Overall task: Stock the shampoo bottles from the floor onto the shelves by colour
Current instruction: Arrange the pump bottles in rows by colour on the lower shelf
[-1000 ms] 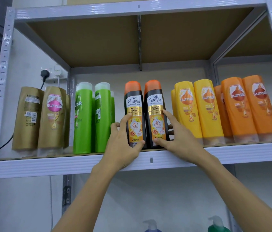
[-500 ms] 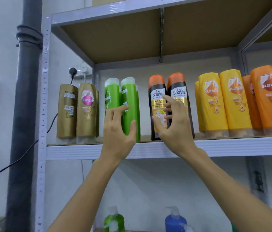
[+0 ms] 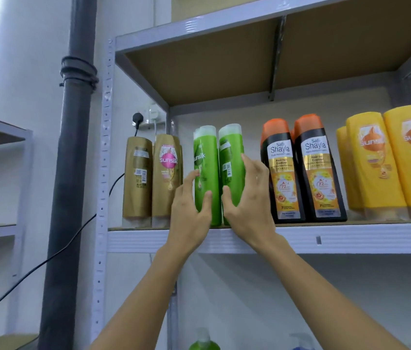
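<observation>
- Step judged: green bottles [image 3: 218, 173] being squared up on the shelf [image 3: 351, 238], between gold bottles [image 3: 152, 180] at 9 o'clock and black bottles [image 3: 303, 173] at 3 o'clock.
- Left hand [image 3: 190, 208] is spread, fingertips on the left green bottle.
- Right hand [image 3: 247, 198] is cupped round the right green bottle.
- Next move likely calls for nudging both flush and upright.
- Yellow bottles [image 3: 381, 162] are seen far right; grey metal racking, dark pipe [image 3: 73, 173] at 9 o'clock, white wall.
</observation>
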